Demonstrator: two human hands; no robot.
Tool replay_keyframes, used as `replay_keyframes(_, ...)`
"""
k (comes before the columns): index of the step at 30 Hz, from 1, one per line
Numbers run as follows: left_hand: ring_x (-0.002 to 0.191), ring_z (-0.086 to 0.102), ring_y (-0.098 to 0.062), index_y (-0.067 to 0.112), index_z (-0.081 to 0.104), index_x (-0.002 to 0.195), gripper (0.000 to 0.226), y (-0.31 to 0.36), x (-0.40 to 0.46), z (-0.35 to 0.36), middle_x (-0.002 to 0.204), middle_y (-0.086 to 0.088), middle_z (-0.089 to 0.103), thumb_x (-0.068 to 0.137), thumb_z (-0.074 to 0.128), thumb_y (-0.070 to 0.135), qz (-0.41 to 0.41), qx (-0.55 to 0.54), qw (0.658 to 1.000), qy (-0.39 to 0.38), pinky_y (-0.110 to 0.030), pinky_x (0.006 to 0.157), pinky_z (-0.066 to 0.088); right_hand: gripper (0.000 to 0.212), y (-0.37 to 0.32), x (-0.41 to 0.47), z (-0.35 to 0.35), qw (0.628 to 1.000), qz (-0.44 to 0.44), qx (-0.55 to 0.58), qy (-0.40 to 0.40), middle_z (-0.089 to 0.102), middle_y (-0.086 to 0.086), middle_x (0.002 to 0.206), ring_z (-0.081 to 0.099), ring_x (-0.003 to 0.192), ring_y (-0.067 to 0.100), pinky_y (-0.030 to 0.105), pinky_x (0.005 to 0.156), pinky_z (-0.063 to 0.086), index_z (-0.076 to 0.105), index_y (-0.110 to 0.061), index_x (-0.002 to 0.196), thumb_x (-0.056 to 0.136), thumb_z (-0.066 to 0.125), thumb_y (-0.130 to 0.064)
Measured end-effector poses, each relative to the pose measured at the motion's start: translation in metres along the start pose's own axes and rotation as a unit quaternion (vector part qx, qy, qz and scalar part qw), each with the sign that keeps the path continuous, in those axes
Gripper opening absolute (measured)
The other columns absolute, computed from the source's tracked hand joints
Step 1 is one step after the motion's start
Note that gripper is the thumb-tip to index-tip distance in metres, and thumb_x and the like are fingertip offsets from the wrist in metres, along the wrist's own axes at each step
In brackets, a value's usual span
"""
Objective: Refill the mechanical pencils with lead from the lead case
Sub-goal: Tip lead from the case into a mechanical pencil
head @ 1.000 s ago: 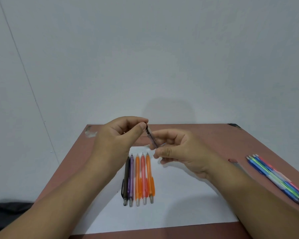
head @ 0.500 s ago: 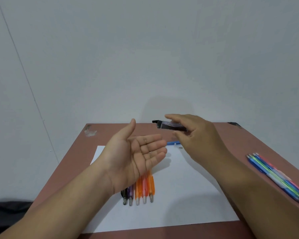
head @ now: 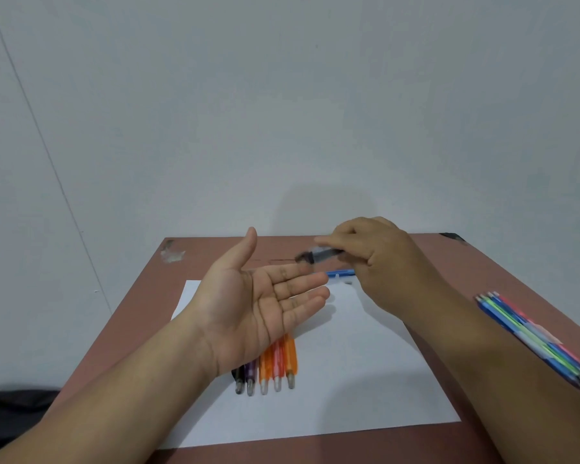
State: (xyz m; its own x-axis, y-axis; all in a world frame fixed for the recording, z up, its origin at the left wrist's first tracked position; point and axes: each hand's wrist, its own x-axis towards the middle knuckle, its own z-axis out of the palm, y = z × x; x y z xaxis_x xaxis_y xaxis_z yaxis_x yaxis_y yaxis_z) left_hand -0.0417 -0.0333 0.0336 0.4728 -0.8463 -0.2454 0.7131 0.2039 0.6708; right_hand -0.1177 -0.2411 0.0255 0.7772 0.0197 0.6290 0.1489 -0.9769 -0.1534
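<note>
- The left hand (head: 248, 309) is held palm up above the paper (head: 365, 363), fingers straight and loose, thumb raised toward 12 o'clock; it grasps nothing.
- The right hand (head: 379, 259) hangs back-up at about 2 o'clock from the left palm, fingers curled round the lead case (head: 322, 254).
- The case is dark and see-through, lying nearly level, its free end pointing to 9 o'clock just above the left fingertips (head: 315, 283). It is blurred, so any label on it cannot be read, nor can I tell whether lead is coming out.
- A blue pencil (head: 340, 272) lies on the paper's far edge, mostly hidden behind the right hand, with a small pale piece just beside it.
- Five pencils (head: 275, 366) lie side by side on the paper at 6 o'clock from the left palm, tips toward the viewer: black, purple, orange, pinkish red, orange. Their upper halves are hidden by the hand.
- A second bundle of pencils (head: 533, 339), blue, green and pink, lies on the table (head: 141, 313) at 3 o'clock, off the paper, partly behind the right forearm.
- No print can be read on any pencil.
</note>
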Motion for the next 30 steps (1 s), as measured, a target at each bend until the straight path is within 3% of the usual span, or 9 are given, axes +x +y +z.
replay_keyframes(5, 0.117, 0.064, -0.043, -0.013, 0.047, 0.136, 0.093, -0.0002, 0.0, -0.0011, 0.128, -0.031, 0.062, 0.093, 0.042, 0.07, -0.001, 0.002, 1.0, 0.001, -0.048, 0.1, 0.051, 0.08, 0.0006, 0.0019, -0.0004, 0.999, 0.04, 0.035, -0.011, 0.062, -0.014, 0.107, 0.052, 0.1, 0.014, 0.022, 0.084, 0.047, 0.037, -0.054, 0.148, 0.095, 0.057, 0.002)
replay_keyframes(8, 0.117, 0.064, -0.043, -0.013, 0.047, 0.136, 0.093, -0.0004, 0.0006, -0.0012, 0.128, -0.031, 0.062, 0.093, 0.042, 0.07, -0.002, 0.003, 1.0, 0.003, -0.046, 0.104, 0.051, 0.074, 0.0014, -0.0006, 0.0013, 1.0, 0.006, 0.007, -0.015, 0.066, -0.007, 0.108, 0.057, 0.099, 0.025, 0.031, 0.084, 0.049, 0.057, -0.041, 0.14, 0.088, 0.06, 0.011)
replay_keyframes(11, 0.118, 0.064, -0.042, -0.012, 0.048, 0.136, 0.093, -0.0001, 0.0009, -0.0018, 0.128, -0.03, 0.062, 0.093, 0.042, 0.07, -0.004, 0.006, 1.0, -0.002, -0.046, 0.101, 0.052, 0.082, 0.001, 0.0015, -0.0015, 0.998, 0.046, 0.033, -0.021, 0.062, -0.013, 0.108, 0.05, 0.1, 0.014, 0.025, 0.086, 0.048, 0.033, -0.054, 0.15, 0.095, 0.057, 0.001)
replay_keyframes(14, 0.117, 0.064, -0.041, -0.012, 0.049, 0.135, 0.092, -0.0002, 0.001, -0.0015, 0.128, -0.03, 0.063, 0.093, 0.043, 0.069, -0.005, 0.01, 1.0, 0.003, -0.046, 0.099, 0.053, 0.076, -0.0019, 0.0015, -0.0008, 0.999, 0.03, 0.007, -0.031, 0.064, -0.008, 0.112, 0.053, 0.102, 0.02, 0.034, 0.09, 0.051, 0.053, -0.045, 0.142, 0.09, 0.059, 0.01)
replay_keyframes(17, 0.117, 0.065, -0.041, -0.013, 0.05, 0.134, 0.092, -0.0002, 0.0005, -0.0009, 0.127, -0.03, 0.063, 0.093, 0.043, 0.069, -0.003, 0.01, 1.0, 0.006, -0.045, 0.103, 0.052, 0.085, -0.0019, 0.0022, -0.002, 0.998, 0.055, 0.037, -0.017, 0.061, -0.012, 0.108, 0.055, 0.097, 0.016, 0.029, 0.085, 0.052, 0.035, -0.062, 0.145, 0.094, 0.059, 0.003)
replay_keyframes(19, 0.116, 0.065, -0.041, -0.013, 0.049, 0.134, 0.092, -0.0003, 0.0004, -0.001, 0.126, -0.03, 0.063, 0.093, 0.044, 0.068, -0.003, 0.008, 1.0, 0.007, -0.045, 0.101, 0.053, 0.074, -0.0038, 0.0011, 0.0007, 1.0, 0.024, 0.011, -0.006, 0.065, -0.01, 0.107, 0.055, 0.096, 0.021, 0.04, 0.085, 0.055, 0.055, -0.046, 0.139, 0.089, 0.061, 0.009)
replay_keyframes(25, 0.116, 0.065, -0.041, -0.013, 0.05, 0.134, 0.091, -0.0001, 0.0005, -0.0011, 0.127, -0.031, 0.063, 0.093, 0.044, 0.068, -0.003, 0.009, 1.0, 0.007, -0.047, 0.097, 0.053, 0.075, -0.001, -0.0004, 0.0013, 1.0, 0.023, 0.011, 0.0, 0.064, -0.011, 0.108, 0.05, 0.095, 0.016, 0.039, 0.084, 0.054, 0.055, -0.043, 0.141, 0.089, 0.06, 0.01)
replay_keyframes(27, 0.117, 0.065, -0.041, -0.012, 0.049, 0.135, 0.092, -0.0002, 0.0006, -0.0013, 0.128, -0.03, 0.063, 0.092, 0.044, 0.069, -0.005, 0.01, 1.0, 0.003, -0.047, 0.097, 0.053, 0.08, 0.0009, 0.0012, -0.0015, 0.998, 0.052, 0.036, -0.014, 0.061, -0.015, 0.109, 0.051, 0.099, 0.013, 0.026, 0.085, 0.05, 0.038, -0.055, 0.148, 0.095, 0.058, 0.002)
replay_keyframes(30, 0.116, 0.065, -0.041, -0.013, 0.049, 0.135, 0.092, -0.0003, 0.0006, -0.0013, 0.127, -0.031, 0.063, 0.092, 0.045, 0.068, -0.005, 0.008, 1.0, 0.006, -0.047, 0.097, 0.053, 0.07, -0.0017, 0.0013, 0.0014, 0.999, 0.034, 0.023, -0.031, 0.06, -0.013, 0.107, 0.055, 0.104, 0.021, 0.023, 0.085, 0.043, 0.056, -0.046, 0.138, 0.092, 0.057, 0.006)
